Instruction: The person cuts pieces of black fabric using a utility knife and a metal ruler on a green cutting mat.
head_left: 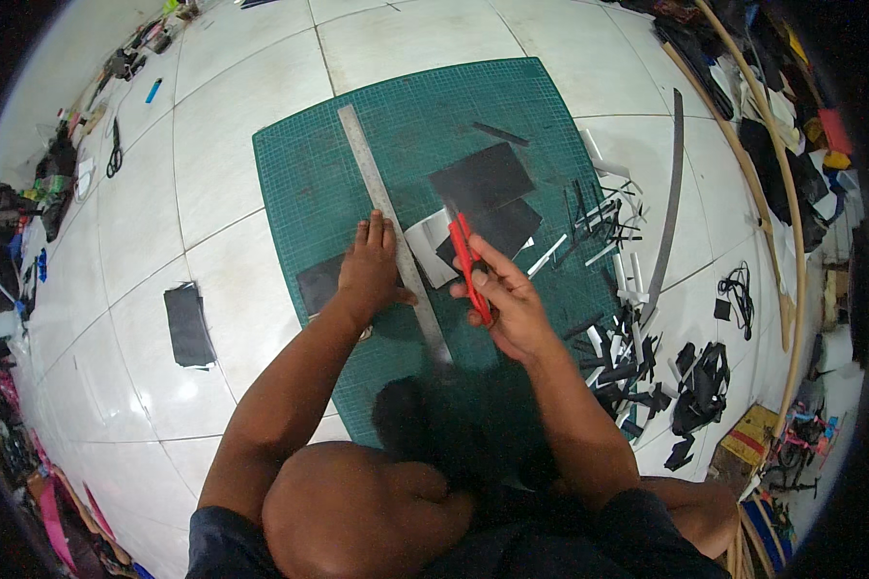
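Note:
A long steel ruler [361,147] lies slantwise across a green cutting mat [299,174]. My left hand [369,268] rests on it with fingers stretched out and thumb apart, pressing from its left side. Partly beneath that hand is a flat black piece [319,282]. My right hand [514,307] is wrapped round a red utility knife [462,253], held just right of the ruler. Near its tip lie two black sheets, a far one [483,177] and a nearer one [508,230]. A pale piece [427,241] sits between them and the ruler.
Black and white offcuts [628,352] heap along the mat's right edge. Beyond them a long dark strip [668,193] lies on the tiles. A stack of black pieces [190,325] is on the floor at left. Scissors [115,154] lie at far left, long poles [787,193] at right.

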Action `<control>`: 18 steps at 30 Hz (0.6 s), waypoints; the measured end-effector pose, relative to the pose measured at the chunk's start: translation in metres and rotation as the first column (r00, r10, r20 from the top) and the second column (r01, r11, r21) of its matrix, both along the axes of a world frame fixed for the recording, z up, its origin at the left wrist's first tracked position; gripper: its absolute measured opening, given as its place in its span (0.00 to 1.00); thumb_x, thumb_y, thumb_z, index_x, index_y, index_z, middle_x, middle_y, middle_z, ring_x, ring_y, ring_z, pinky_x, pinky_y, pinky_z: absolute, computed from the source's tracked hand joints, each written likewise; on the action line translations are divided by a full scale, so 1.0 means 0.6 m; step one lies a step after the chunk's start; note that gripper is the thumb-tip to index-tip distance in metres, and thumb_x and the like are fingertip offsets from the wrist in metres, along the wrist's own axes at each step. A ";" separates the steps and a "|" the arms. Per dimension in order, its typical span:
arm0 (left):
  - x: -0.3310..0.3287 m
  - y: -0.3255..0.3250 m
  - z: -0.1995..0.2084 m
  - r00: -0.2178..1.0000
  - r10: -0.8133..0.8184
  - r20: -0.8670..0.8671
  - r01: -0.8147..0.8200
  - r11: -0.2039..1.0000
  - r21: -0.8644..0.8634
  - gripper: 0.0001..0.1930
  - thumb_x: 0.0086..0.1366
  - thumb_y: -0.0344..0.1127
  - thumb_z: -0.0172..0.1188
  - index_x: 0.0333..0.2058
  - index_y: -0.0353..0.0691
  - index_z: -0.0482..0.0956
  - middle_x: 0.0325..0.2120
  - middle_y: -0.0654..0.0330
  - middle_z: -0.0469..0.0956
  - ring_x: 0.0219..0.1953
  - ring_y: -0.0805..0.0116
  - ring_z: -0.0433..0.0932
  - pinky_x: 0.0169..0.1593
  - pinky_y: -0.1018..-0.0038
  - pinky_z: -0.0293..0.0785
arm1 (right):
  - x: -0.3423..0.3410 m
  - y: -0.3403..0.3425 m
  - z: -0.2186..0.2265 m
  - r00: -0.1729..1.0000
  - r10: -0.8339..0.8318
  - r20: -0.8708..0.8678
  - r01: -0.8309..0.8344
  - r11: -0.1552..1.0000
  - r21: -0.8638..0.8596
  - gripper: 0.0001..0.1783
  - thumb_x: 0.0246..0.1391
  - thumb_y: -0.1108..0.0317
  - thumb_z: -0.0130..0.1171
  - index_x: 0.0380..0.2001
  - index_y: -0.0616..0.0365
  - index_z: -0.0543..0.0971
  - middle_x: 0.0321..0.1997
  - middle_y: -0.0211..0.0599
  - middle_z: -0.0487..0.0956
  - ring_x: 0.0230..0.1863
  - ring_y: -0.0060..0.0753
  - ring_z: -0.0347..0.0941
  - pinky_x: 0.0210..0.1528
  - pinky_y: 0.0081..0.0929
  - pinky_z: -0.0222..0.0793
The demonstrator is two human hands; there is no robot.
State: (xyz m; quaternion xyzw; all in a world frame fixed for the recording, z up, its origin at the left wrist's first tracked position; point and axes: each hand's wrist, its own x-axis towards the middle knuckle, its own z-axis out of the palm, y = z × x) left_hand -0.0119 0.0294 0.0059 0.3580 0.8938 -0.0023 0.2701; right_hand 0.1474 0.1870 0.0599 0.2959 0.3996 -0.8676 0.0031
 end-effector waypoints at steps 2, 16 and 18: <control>0.001 0.001 -0.002 1.000 0.000 -0.008 0.000 1.000 0.018 0.72 0.34 0.56 0.84 0.70 0.29 0.47 0.73 0.40 0.44 0.74 0.42 0.50 0.70 0.55 0.63 | 0.004 0.007 -0.005 0.996 0.085 -0.017 -0.085 0.996 0.026 0.29 0.69 0.60 0.55 0.70 0.48 0.65 0.58 0.38 0.78 0.43 0.28 0.78 0.34 0.25 0.73; 0.001 0.005 0.003 1.000 0.003 0.002 -0.003 1.000 0.001 0.72 0.34 0.56 0.84 0.70 0.29 0.47 0.74 0.41 0.43 0.75 0.42 0.48 0.71 0.56 0.62 | -0.035 -0.034 -0.089 0.977 -0.008 0.214 -0.067 0.937 0.342 0.19 0.69 0.49 0.54 0.47 0.54 0.70 0.35 0.31 0.79 0.35 0.23 0.77 0.30 0.23 0.72; 0.002 0.002 0.004 1.000 0.001 -0.005 -0.002 1.000 -0.022 0.72 0.35 0.56 0.83 0.71 0.29 0.47 0.74 0.42 0.43 0.75 0.43 0.48 0.71 0.56 0.62 | -0.057 -0.045 -0.092 0.993 0.004 0.122 -0.063 0.875 0.479 0.20 0.68 0.51 0.54 0.49 0.55 0.69 0.36 0.35 0.79 0.37 0.27 0.79 0.32 0.28 0.73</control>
